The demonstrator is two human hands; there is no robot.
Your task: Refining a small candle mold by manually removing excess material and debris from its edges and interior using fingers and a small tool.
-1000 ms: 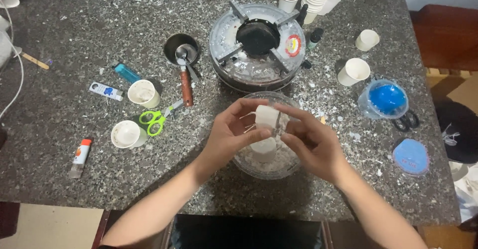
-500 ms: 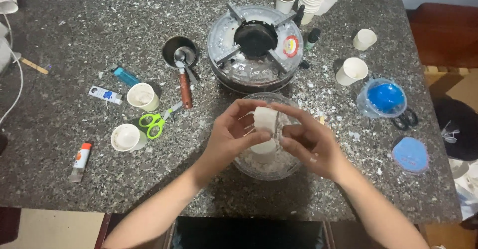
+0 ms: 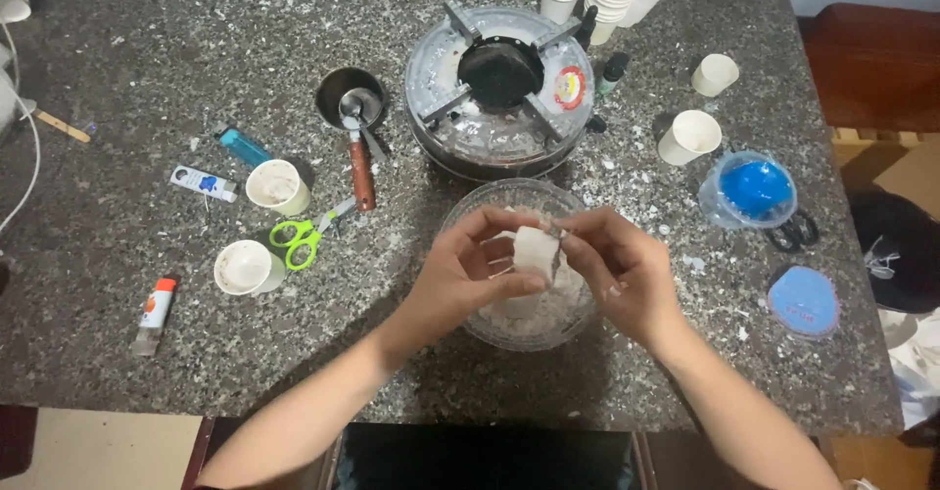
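My left hand (image 3: 468, 273) grips a white rectangular block (image 3: 535, 252) from the left and holds it just above a clear glass bowl (image 3: 509, 191). White shavings and another white lump lie in the bowl. My right hand (image 3: 624, 270) comes in from the right, with its fingertips pinched on the block's upper right edge. A small dark tip shows at those fingertips; what it is cannot be made out. Both hands hover over the bowl's middle.
A round gas burner (image 3: 499, 89) stands behind the bowl. To the left are a small pan with a spoon (image 3: 352, 106), green scissors (image 3: 299, 236), two paper cups (image 3: 277, 186) (image 3: 243, 267), a blue lighter (image 3: 240, 145) and a glue stick (image 3: 154, 315). A blue-lidded tub (image 3: 754, 188) sits to the right.
The block and both hands have sunk slightly toward the bowl, and the fingers have shifted a little on the block. Everything else on the table is as before.
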